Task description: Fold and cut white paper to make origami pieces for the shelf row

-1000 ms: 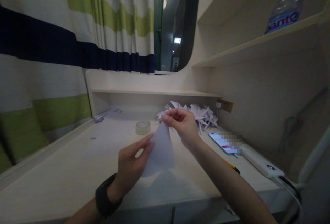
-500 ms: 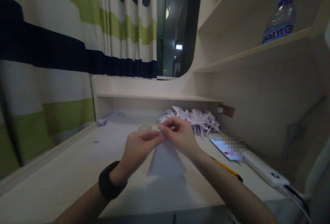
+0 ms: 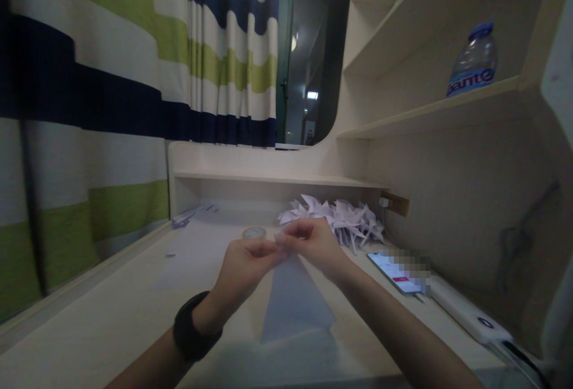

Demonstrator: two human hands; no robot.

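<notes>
My left hand [image 3: 245,272], with a black band on its wrist, and my right hand [image 3: 317,247] meet over the middle of the desk. Fingertips of both pinch the narrow top of a white sheet of paper [image 3: 296,305], which widens downward toward me. Just what the fingertips do to its top end is hidden. Behind my right hand lies a heap of folded white paper pinwheels [image 3: 347,217]. A roll of clear tape [image 3: 254,233] is on the desk just beyond my left hand.
White sheets [image 3: 197,252] lie at the left, with folded paper strips [image 3: 190,216] behind them. On the right are a lit phone [image 3: 396,272] and a white power strip [image 3: 465,308] with cables. A bottle [image 3: 474,61] stands on the shelf above.
The view has tilted up slightly, so the scene sits lower. The paper's wide end reaches further down and right. A yellow pencil by my right forearm is out of sight.
</notes>
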